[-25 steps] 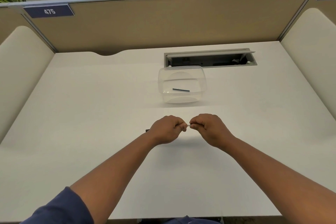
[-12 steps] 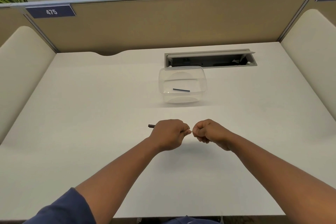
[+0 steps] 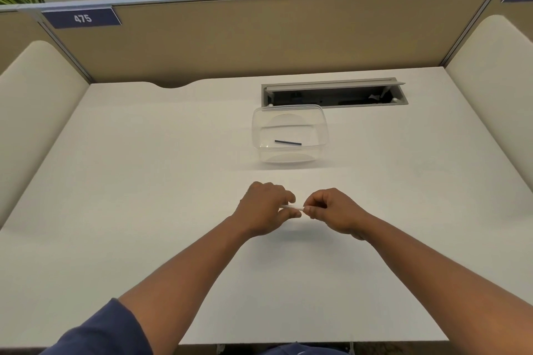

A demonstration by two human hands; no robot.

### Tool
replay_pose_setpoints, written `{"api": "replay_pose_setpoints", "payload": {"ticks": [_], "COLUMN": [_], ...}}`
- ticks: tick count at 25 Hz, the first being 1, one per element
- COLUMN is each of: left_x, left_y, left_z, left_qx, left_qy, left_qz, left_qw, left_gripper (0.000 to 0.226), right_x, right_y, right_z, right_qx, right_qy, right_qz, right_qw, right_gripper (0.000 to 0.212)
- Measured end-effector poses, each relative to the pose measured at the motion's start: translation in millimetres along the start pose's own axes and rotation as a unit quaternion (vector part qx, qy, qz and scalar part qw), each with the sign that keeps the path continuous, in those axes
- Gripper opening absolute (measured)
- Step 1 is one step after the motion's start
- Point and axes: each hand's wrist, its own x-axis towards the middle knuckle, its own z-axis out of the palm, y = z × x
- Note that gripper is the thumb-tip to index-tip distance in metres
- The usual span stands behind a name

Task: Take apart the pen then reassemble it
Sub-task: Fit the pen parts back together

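Right now both hands are pinched onto the pen (image 3: 292, 207), a thin pale shaft held just above the bench (image 3: 144, 181): left hand (image 3: 264, 209) wrapped round one end, right hand (image 3: 331, 210) nipping the other. Pull too sharply and a small part could shoot off the bench. Behind them, the clear tub (image 3: 290, 135) holds one dark piece (image 3: 287, 142).

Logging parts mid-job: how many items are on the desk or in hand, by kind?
Clear plastic containers: 1
Dark pen pieces lying in the container: 1
White pen pieces held between left hand and right hand: 1
Total: 3; anything inside the fists is hidden.
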Motion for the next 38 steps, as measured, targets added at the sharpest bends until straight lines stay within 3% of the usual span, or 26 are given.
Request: {"api": "replay_pose_setpoints", "payload": {"ticks": [5, 9, 13, 17, 28, 38], "left_x": [-11, -17, -20, -16, -6, -5], "left_y": [-23, -37, -40, -43, -56, -62], "left_z": [1, 6, 14, 23, 46, 50], "left_qx": [-0.033, -0.152, -0.203, -0.191, -0.165, -0.171], "left_qy": [0.060, 0.027, 0.035, 0.009, 0.000, 0.006], "left_qz": [-0.060, -0.112, -0.153, -0.166, -0.164, -0.170], "left_qw": [0.996, 0.982, 0.967, 0.968, 0.973, 0.970], "left_gripper": [0.019, 0.029, 0.030, 0.020, 0.027, 0.028], "right_x": [3, 5, 10, 19, 43, 50], "right_y": [9, 17, 24, 36, 67, 74], "right_z": [-9, -18, -19, -15, -5, 0], "right_qx": [-0.010, -0.023, -0.057, -0.082, -0.192, -0.217], "right_qy": [0.072, 0.096, 0.111, 0.126, 0.139, 0.144], "right_qz": [0.023, 0.021, 0.013, 0.002, -0.043, -0.055], "right_qw": [0.997, 0.995, 0.992, 0.989, 0.971, 0.964], "right_gripper": [0.013, 0.013, 0.011, 0.011, 0.011, 0.010]}}
